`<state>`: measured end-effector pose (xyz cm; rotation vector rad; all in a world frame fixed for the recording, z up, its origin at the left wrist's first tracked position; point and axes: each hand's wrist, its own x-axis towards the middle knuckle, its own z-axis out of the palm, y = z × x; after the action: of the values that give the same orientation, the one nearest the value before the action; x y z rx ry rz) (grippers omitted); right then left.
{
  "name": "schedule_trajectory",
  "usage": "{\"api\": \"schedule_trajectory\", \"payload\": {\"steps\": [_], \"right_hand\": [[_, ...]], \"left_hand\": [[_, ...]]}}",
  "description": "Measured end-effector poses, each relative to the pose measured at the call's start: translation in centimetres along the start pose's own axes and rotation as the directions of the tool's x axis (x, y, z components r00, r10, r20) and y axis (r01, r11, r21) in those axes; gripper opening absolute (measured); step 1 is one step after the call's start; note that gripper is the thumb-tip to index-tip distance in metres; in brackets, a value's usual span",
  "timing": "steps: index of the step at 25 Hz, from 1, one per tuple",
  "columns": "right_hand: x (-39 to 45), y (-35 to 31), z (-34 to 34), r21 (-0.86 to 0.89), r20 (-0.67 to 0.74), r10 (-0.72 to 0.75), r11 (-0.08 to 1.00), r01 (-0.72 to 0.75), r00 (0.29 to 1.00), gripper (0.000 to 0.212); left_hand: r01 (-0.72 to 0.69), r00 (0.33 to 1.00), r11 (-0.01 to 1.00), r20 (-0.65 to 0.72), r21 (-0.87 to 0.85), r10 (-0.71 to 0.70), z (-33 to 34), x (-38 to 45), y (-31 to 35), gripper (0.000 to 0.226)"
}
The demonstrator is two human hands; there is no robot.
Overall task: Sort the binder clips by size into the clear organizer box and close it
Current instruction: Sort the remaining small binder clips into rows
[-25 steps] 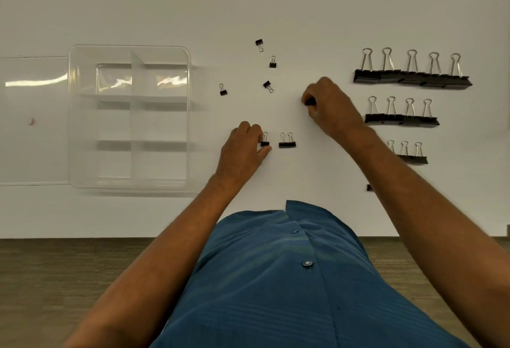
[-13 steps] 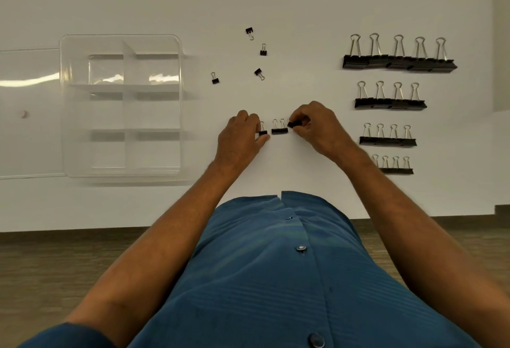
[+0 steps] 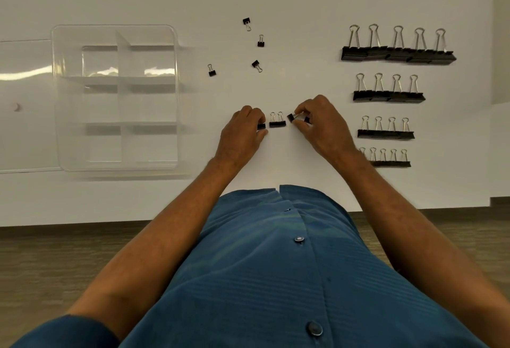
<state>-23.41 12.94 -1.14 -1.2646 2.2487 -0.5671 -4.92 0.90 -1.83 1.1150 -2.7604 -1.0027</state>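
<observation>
On the white table a short row of tiny black binder clips (image 3: 277,121) lies between my hands. My left hand (image 3: 242,132) pinches the tiny clip (image 3: 261,126) at the row's left end. My right hand (image 3: 320,124) pinches another tiny clip (image 3: 290,118) by its wire handles just right of the row, and a second small clip (image 3: 307,119) shows under its fingers. The clear organizer box (image 3: 116,96) with several compartments stands open and empty at the left. Its lid (image 3: 24,105) lies flat beside it.
Four rows of bigger clips lie at the right, sorted by size: the largest row (image 3: 397,54) at the back, then (image 3: 389,95), (image 3: 385,133) and the smallest row (image 3: 389,162) in front. Several loose tiny clips (image 3: 256,65) lie scattered behind my hands. The table's front edge runs near my body.
My right hand came from further back down to the row with a tiny clip and now holds it at the row's right end. My left hand stayed on the left clip.
</observation>
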Motion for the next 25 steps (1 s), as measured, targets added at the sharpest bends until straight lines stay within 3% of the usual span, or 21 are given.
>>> {"api": "schedule_trajectory", "payload": {"steps": [6, 14, 21, 25], "right_hand": [[-0.2, -0.2, 1.0, -0.067, -0.016, -0.05, 0.997, 0.048, 0.999, 0.014], [0.3, 1.0, 1.4, -0.038, 0.071, -0.116, 0.992, 0.119, 0.991, 0.014], [-0.3, 0.9, 0.8, 0.055, 0.009, -0.099, 0.994, 0.098, 0.995, 0.03], [-0.3, 1.4, 0.7, 0.007, 0.057, -0.08, 0.997, 0.08, 0.995, 0.031]], "left_hand": [[-0.002, 1.0, 1.0, -0.004, 0.014, 0.002, 0.1, 0.4, -0.2, 0.017], [-0.021, 1.0, 0.999, -0.016, 0.028, 0.021, 0.6, 0.7, 0.0, 0.018], [-0.026, 1.0, 0.999, -0.01, 0.036, 0.026, 0.6, 0.9, 0.2, 0.023], [-0.033, 0.999, 0.999, -0.015, 0.032, 0.033, 0.6, 0.9, 0.3, 0.022]]}}
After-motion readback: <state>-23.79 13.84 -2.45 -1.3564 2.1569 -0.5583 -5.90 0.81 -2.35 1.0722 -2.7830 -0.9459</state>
